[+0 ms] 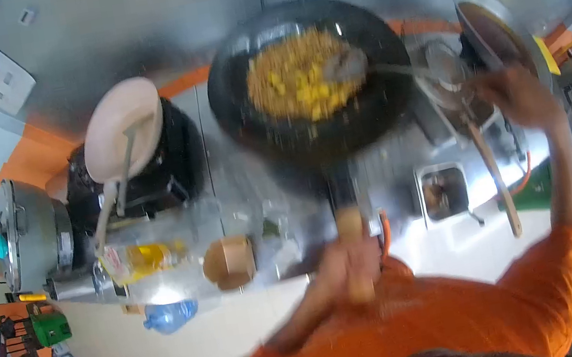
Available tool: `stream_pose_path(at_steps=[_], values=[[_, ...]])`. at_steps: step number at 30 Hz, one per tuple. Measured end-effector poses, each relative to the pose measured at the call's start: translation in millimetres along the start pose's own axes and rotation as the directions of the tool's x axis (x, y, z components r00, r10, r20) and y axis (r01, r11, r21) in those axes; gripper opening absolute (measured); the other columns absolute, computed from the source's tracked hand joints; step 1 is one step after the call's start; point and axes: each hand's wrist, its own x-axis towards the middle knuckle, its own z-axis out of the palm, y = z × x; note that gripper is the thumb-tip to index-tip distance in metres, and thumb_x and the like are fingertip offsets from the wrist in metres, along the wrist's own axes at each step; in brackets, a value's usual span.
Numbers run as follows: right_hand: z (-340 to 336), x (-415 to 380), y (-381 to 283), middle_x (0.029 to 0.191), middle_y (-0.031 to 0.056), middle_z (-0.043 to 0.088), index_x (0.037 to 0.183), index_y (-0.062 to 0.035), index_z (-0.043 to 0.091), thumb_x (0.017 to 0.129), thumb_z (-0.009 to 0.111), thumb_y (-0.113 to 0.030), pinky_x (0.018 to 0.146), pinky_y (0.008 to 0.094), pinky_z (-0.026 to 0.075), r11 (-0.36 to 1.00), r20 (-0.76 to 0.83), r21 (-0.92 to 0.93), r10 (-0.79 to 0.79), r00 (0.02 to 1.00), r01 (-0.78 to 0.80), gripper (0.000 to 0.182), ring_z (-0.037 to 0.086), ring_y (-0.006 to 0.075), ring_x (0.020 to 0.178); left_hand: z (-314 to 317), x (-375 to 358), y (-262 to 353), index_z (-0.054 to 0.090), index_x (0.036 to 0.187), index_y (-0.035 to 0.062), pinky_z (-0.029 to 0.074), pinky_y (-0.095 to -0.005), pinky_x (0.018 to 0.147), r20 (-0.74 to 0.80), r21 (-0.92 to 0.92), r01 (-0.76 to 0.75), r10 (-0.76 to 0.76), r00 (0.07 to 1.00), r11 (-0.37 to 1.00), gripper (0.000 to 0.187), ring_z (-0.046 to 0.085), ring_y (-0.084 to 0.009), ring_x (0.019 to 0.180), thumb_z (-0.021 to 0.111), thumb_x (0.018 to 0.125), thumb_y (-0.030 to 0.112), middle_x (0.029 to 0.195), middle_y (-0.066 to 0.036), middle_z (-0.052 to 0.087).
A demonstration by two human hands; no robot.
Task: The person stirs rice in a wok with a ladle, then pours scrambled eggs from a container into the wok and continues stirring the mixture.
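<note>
Steel counter (404,159) under crowded wok (307,76)

— What colour is the wok (312,110) at top centre?
— Black, holding yellow and golden-brown fried rice (295,75); its handle (352,243) turns pale wood lower down.
— And the sleeve (568,260) at lower right?
— Bright orange, like the wall stripe (25,158) at left.
— The left side?
— A cream lid (122,126) on a black pot (170,164), a yellow oil bottle (137,260), a blue bottle (169,315).

We see a bright daylit scene inside a round fisheye frame with black corners; edges bend strongly, our left hand (345,263) and the wok (306,73) smear with motion blur, steel counter (404,159) glares
</note>
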Motion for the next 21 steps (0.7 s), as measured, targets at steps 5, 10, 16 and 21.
stream_pose_path(at_steps=[5, 10, 16, 21], values=[[25, 22, 22, 0.109, 0.0240, 0.065, 0.112, -0.0057, 0.070, 0.090, 0.061, -0.017, 0.093, 0.0440, 0.045, 0.993, 0.056, 0.003, 0.121, 0.991, -0.121, 0.027, 0.061, 0.0369, 0.105, -8, -9, -21, 0.058, 0.098, 0.0118, 0.039, -0.0250, 0.046, -0.068, -0.155, 0.051, -0.062, 0.996, 0.987, 0.010, 0.045, -0.0086, 0.050, 0.054, 0.092, 0.019, 0.064, 0.004, 0.047], [-17, 11, 27, 0.131, 0.0205, 0.057, 0.112, -0.0042, 0.069, 0.093, 0.059, -0.020, 0.103, 0.0392, 0.040, 0.855, -0.305, -0.512, -0.267, 0.914, 0.079, 0.027, 0.051, 0.0326, 0.126, 20, 20, 37, 0.053, 0.088, 0.0114, 0.037, -0.0282, 0.045, 0.044, 0.094, 0.019, -0.023, 0.999, 0.995, 0.014, 0.043, -0.0087, 0.050, 0.054, 0.092, 0.024, 0.061, 0.006, 0.043], [-16, 28, 29, 0.107, 0.0254, 0.066, 0.106, -0.0088, 0.073, 0.091, 0.059, -0.021, 0.098, 0.0455, 0.043, 0.936, -0.233, -0.349, -0.045, 0.971, -0.040, 0.023, 0.062, 0.0362, 0.107, 10, 38, 46, 0.052, 0.092, 0.0144, 0.038, -0.0273, 0.044, -0.027, 0.349, -0.074, 0.089, 0.996, 0.934, 0.008, 0.045, -0.0105, 0.048, 0.052, 0.094, 0.022, 0.058, 0.004, 0.043], [19, 23, 26, 0.090, 0.0229, 0.069, 0.105, 0.0004, 0.069, 0.092, 0.058, -0.017, 0.077, 0.0417, 0.051, 0.997, 0.010, -0.041, -0.063, 0.998, 0.064, 0.025, 0.068, 0.0330, 0.082, 58, -13, -17, 0.054, 0.090, 0.0112, 0.040, -0.0292, 0.044, -0.319, -0.222, 0.061, -0.132, 0.938, 0.973, 0.007, 0.046, -0.0110, 0.047, 0.055, 0.089, 0.018, 0.060, 0.000, 0.048]])
